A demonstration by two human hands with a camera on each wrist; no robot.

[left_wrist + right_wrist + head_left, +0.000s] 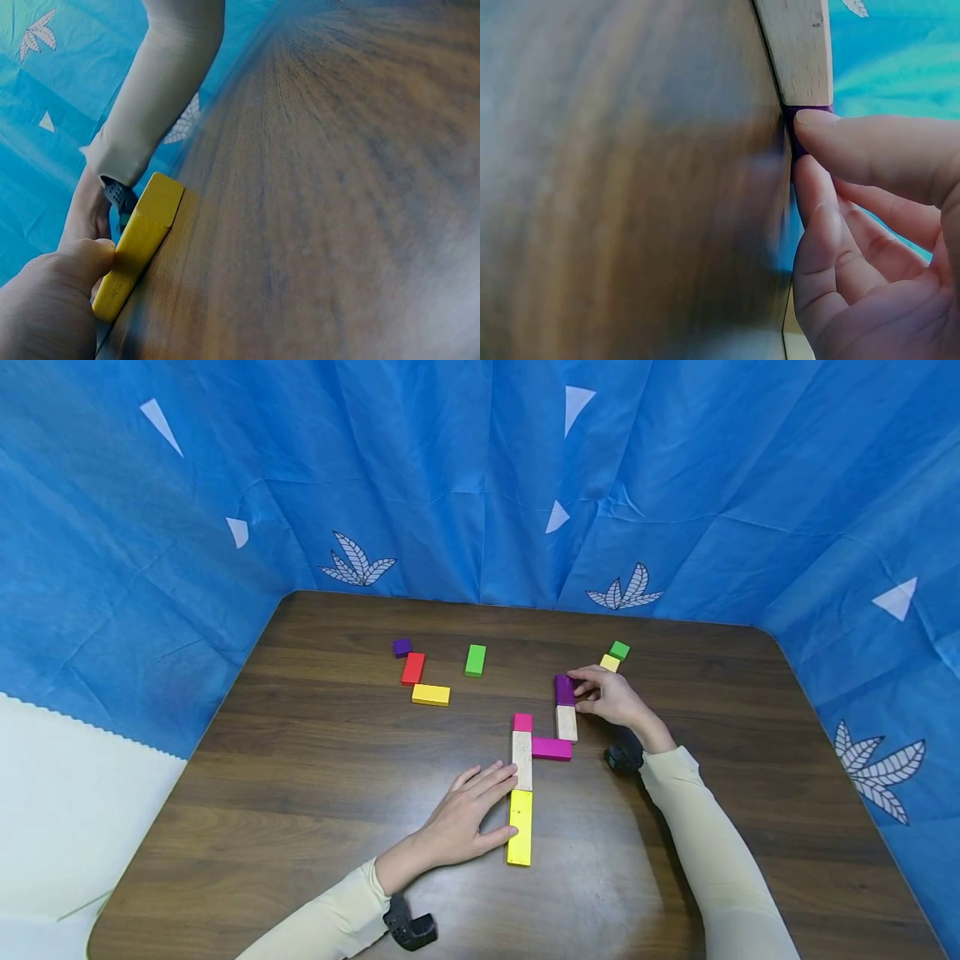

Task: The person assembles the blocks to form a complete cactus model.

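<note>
The purple block (564, 690) lies on the tabletop (300, 777) just left of the right hand (617, 697), which is far nearer to it than the left. Its long axis points away from the person, in line with the short wooden block (567, 724) that meets its near end. The right grip is nearly closed, thumb and forefinger holding the purple block from its right side and far corner. The left hand (472, 810) lies with fingers outstretched, grasping nothing, fingertips against the long wooden block (522, 762) and thumb touching the yellow block (520, 839)
</note>
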